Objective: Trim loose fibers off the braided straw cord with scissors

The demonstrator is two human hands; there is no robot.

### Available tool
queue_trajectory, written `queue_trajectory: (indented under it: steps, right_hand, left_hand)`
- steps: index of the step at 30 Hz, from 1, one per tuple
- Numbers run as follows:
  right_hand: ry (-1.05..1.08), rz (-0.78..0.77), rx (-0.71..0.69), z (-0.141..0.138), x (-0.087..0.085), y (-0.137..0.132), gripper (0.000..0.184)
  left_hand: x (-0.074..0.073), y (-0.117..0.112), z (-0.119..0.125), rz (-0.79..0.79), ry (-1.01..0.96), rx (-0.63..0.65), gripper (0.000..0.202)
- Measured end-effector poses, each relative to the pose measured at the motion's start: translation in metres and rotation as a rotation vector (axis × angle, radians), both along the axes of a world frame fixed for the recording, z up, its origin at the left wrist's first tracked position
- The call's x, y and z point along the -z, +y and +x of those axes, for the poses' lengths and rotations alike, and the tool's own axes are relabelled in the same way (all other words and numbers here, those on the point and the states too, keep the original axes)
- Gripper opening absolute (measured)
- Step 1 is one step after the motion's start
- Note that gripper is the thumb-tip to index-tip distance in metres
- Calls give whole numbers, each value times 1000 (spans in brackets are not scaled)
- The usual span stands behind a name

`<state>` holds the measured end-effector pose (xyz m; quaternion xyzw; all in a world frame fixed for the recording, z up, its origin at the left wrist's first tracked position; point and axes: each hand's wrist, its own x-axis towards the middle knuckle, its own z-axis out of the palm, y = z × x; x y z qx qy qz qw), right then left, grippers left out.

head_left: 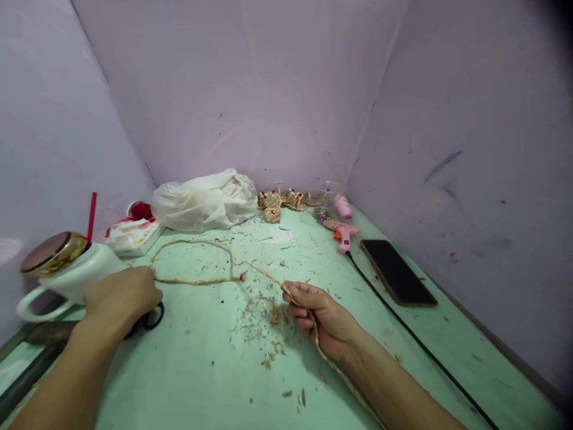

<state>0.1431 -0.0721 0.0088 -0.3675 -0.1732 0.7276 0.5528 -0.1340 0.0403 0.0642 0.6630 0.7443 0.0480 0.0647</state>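
My right hand (320, 313) is closed on a twisted straw cord (264, 272), pinching it between thumb and fingers. From there the cord runs down along my right forearm, and its far part curves in a loop over the table to a reddish end. My left hand (123, 292) is at the left, back up with its fingers bent down and hidden. A black loop that looks like a scissors handle (154, 316) shows just beneath it; whether the hand grips it I cannot tell.
A white mug (89, 272) with a jar on it, a tissue pack (134, 236) and a plastic bag (208, 203) stand left and back. Woven straw pieces (273, 212) lie behind. At right are a pink glue gun (342, 233), its black cable and a phone (397, 272). Straw scraps litter the table.
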Motion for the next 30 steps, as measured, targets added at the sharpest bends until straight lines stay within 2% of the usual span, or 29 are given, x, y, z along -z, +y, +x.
queue_trajectory:
  steps: [2,4,5,7,8,9,12,16,19,22,25,27,30]
  right_hand:
    - [-8,9,27,-1,0,0,17]
    - [-34,9,39,-4,1,-1,19]
    - [-53,3,36,-6,1,-2,19]
    - [-102,2,7,-11,2,-3,20]
    - [-131,8,-12,-13,2,-4,20]
    - [-158,18,-30,-15,2,-4,19]
    - [-208,36,-89,-18,4,-5,21]
    - [-264,28,-179,-18,6,-5,32]
    - [-401,118,-201,-20,9,-6,30]
    - [-614,255,-135,-25,14,-9,25]
    - [-779,368,-38,-27,17,-10,28]
    - [-733,295,-45,-27,16,-10,28]
    - [-434,95,-130,-23,11,-7,37]
  left_hand:
    - [-1,-5,12,9,59,-3,16]
    - [3,-17,36,-13,-14,64,31]
    - [8,-25,51,-76,-175,138,34]
    - [21,-42,83,-277,-697,318,34]
    - [28,-50,97,-404,-958,356,35]
    - [35,-56,110,-504,-1141,336,36]
    - [50,-63,132,-478,-1426,216,28]
    - [50,-53,131,-369,-1488,161,24]
    - [45,-50,130,-360,-1485,131,23]
    - [46,-53,139,-316,-1485,54,24]
    - [50,-55,151,-283,-1502,-8,25]
    - [52,-52,154,-265,-1519,-17,25]
    - [52,-43,148,-225,-1550,2,25]
